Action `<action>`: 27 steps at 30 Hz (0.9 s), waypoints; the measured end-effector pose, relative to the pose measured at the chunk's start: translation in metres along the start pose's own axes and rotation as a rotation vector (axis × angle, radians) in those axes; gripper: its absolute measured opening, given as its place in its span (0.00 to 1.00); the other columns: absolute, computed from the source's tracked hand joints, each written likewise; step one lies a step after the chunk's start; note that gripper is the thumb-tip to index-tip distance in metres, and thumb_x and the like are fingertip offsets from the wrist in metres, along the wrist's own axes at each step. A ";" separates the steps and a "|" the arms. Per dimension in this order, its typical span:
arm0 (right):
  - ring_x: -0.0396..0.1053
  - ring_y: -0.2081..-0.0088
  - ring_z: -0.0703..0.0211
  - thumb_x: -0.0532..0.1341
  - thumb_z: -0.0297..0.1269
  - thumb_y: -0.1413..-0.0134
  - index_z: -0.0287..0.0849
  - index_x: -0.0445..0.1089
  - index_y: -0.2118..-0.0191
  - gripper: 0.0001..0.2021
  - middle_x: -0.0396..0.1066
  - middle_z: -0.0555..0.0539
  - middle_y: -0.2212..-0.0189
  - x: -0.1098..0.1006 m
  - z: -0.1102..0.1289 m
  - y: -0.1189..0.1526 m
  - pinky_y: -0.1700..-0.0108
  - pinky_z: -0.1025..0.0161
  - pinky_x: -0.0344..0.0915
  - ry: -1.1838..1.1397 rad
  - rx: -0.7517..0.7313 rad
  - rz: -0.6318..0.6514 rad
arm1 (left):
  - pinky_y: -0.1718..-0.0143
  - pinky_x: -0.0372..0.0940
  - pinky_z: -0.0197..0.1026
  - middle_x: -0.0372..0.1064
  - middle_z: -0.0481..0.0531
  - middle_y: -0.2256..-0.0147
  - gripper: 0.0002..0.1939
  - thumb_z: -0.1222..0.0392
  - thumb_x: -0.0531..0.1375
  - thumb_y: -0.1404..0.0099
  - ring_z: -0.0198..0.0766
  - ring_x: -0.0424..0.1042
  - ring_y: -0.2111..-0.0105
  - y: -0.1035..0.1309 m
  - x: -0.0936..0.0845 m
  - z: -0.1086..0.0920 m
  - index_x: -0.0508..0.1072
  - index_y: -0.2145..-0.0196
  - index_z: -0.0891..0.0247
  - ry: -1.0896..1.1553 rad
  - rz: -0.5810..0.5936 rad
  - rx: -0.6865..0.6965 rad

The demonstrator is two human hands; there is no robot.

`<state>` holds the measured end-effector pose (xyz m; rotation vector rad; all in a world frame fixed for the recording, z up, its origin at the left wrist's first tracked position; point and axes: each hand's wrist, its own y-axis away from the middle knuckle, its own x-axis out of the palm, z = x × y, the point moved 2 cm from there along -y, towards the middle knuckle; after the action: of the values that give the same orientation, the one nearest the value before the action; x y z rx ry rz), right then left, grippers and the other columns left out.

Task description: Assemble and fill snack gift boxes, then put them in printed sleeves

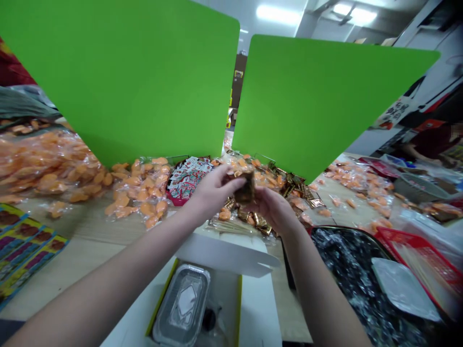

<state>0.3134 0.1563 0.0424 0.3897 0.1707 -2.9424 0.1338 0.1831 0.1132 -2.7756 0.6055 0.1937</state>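
My left hand (216,189) grips a small gold-brown packet (246,188) above the middle of the table. Close by on its right, my right hand (273,207) has its fingers bent near the packet's edge; whether it also grips the packet is unclear. Under and behind the hands lie more gold packets (260,221) and orange pieces in clear wrappers (146,185). Below my forearms stands an open white box (258,303) with a foil tray (183,306) and a small dark round item in a clear bag (209,319).
Green panels (159,86) stand behind the table. A red bowl (177,198) holds printed sachets. Printed cards (25,255) lie at the left. On the right are a tray of dark wrapped items (347,260) and a red basket (427,255). A person (430,142) is at the far right.
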 end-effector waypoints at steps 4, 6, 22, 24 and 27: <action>0.69 0.55 0.50 0.54 0.48 0.44 0.36 0.67 0.52 0.22 0.71 0.37 0.55 0.025 -0.064 -0.034 0.53 0.53 0.65 0.531 0.087 -0.058 | 0.70 0.69 0.35 0.71 0.46 0.67 0.16 0.55 0.58 0.37 0.33 0.72 0.69 0.063 -0.062 -0.025 0.65 0.52 0.61 -0.079 -0.319 0.078; 0.66 0.51 0.47 0.63 0.43 0.53 0.37 0.66 0.50 0.24 0.69 0.37 0.51 0.041 -0.096 -0.041 0.48 0.51 0.60 0.585 0.078 -0.018 | 0.77 0.68 0.31 0.71 0.43 0.70 0.23 0.56 0.60 0.39 0.31 0.71 0.74 0.107 -0.077 -0.022 0.62 0.47 0.54 -0.208 -0.149 0.028; 0.70 0.62 0.59 0.49 0.47 0.44 0.49 0.48 0.39 0.27 0.65 0.45 0.51 -0.025 -0.057 0.093 0.66 0.61 0.68 0.080 0.142 -0.812 | 0.37 0.41 0.63 0.55 0.55 0.39 0.33 0.59 0.58 0.41 0.51 0.48 0.37 0.244 -0.034 0.118 0.56 0.39 0.56 -0.846 0.726 0.186; 0.71 0.67 0.59 0.57 0.44 0.49 0.56 0.49 0.40 0.30 0.68 0.47 0.52 -0.025 -0.034 0.156 0.73 0.63 0.68 -0.068 0.243 -0.885 | 0.39 0.33 0.68 0.50 0.56 0.37 0.36 0.49 0.59 0.42 0.55 0.46 0.37 0.248 -0.036 0.120 0.53 0.38 0.55 -0.853 0.755 0.142; 0.73 0.68 0.53 0.59 0.45 0.49 0.54 0.65 0.50 0.19 0.73 0.46 0.59 0.020 -0.018 0.213 0.75 0.60 0.69 0.005 0.366 -0.654 | 0.39 0.33 0.67 0.49 0.57 0.37 0.34 0.44 0.57 0.40 0.54 0.50 0.38 0.252 -0.034 0.128 0.55 0.39 0.54 -0.883 0.730 0.114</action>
<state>0.3373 -0.0529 -0.0001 0.4588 -0.3080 -3.6264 -0.0127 0.0171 -0.0658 -1.9168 1.2366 1.3636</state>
